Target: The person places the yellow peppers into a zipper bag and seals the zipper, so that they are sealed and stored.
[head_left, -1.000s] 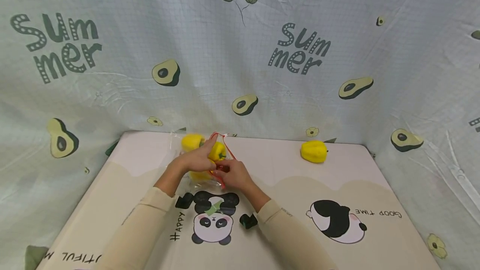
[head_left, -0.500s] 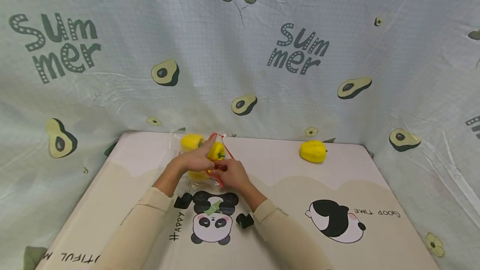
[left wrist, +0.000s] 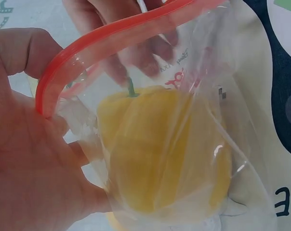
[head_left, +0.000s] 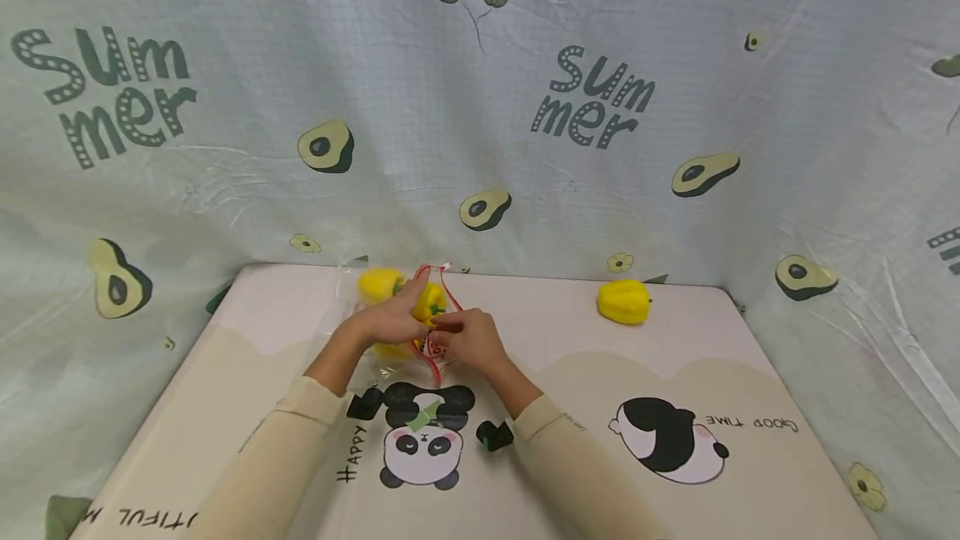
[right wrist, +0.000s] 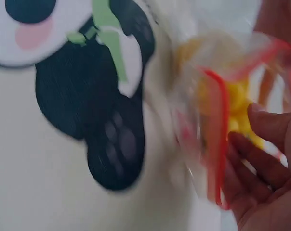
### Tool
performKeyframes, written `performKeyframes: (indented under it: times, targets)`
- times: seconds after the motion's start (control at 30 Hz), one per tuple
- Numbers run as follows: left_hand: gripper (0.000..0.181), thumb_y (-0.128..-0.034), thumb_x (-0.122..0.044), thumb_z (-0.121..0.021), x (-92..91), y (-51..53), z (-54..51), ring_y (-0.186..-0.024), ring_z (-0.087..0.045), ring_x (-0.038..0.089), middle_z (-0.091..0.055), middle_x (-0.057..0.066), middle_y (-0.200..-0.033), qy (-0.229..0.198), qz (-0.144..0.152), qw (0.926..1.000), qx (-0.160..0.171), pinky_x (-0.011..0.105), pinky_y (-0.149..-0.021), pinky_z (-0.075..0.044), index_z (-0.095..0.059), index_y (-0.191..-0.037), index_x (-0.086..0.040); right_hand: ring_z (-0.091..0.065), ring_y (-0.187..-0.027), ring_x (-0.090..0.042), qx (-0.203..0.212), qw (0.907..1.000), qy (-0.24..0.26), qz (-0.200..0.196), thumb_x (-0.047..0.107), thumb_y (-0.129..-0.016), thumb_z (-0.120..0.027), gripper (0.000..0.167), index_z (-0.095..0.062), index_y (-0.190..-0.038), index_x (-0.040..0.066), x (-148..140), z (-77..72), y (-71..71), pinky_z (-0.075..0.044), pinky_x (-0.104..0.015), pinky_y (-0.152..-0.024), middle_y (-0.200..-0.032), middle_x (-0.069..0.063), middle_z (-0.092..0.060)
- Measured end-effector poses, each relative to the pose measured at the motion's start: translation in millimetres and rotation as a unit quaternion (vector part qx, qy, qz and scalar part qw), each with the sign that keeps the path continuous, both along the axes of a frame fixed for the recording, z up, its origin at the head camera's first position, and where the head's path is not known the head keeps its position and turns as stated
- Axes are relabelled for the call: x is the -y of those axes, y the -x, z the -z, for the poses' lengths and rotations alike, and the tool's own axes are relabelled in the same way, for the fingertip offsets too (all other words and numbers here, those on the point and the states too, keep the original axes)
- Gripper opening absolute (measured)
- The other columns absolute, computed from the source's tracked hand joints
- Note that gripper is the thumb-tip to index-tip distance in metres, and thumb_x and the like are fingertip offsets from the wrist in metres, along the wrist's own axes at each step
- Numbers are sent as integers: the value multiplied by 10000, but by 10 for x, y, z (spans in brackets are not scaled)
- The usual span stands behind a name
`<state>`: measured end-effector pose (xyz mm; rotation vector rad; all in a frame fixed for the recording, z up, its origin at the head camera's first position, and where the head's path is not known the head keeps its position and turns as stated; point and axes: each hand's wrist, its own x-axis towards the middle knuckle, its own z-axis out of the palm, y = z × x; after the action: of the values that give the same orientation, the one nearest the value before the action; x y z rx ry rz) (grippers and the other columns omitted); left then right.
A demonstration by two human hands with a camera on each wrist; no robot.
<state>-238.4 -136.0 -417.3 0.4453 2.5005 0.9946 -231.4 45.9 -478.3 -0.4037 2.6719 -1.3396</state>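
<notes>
A clear plastic bag with a red rim holds several yellow peppers, seen through its film. My left hand grips the bag near its mouth; in the left wrist view the red rim crosses between thumb and fingers, and some fingers lie behind the film. Just inside the mouth sits one pepper with a green stem. My right hand is at the mouth, and in the right wrist view its thumb and bent fingers stand apart beside the red rim. Whether it pinches anything is hard to see; that view is blurred.
Another yellow pepper lies alone at the back right of the table. Patterned cloth hangs behind the table and at both sides. Black objects show beside each forearm.
My right hand has shifted slightly up from the near part of the red rim, which now bends down below the fingers. My left hand has kept nearly the same place on the bag.
</notes>
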Motion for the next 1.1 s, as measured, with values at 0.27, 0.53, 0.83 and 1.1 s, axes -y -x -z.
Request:
performKeyframes:
  times: [0.27,0.53,0.83,1.1]
  targets:
    - [1056,-881,-92,-632,4,2,12,-1638,-19,417,44,197,-1765,7,-136,9999,73,609,-1317,-90,72,-1667,-44,-760,-981,-202,-34,9964,625,570,152,-948,-762,181,-823,-1102,77,-450,-114,141,-641,-351,-883,-1065,-70,-817]
    - [1076,-858,-90,-627,25,2,20,-1639,-3,414,66,192,-1764,-19,-102,9998,158,608,-1317,-98,81,-1668,-59,-776,-989,-234,-129,9903,812,1124,119,-923,-786,159,-827,-1068,72,-872,-237,205,-637,-388,-922,-1055,-98,-819]
    - [1073,-867,-103,-629,7,18,40,-1642,12,405,82,181,-1766,6,-70,9999,121,605,-1319,-82,86,-1666,-55,-763,-1068,-275,-39,9831,827,1630,166,-961,-753,211,-807,-1148,85,-1376,-308,285,-612,-404,-992,-1148,-122,-802]
    - [1080,-861,-101,-622,-10,24,25,-1644,38,395,96,171,-1767,72,-63,9999,127,598,-1322,-68,97,-1665,-57,-736,-1136,-309,-102,9782,786,1922,184,-985,-727,279,-769,-1225,50,-1745,-395,310,-585,-431,-1044,-1228,-162,-771]
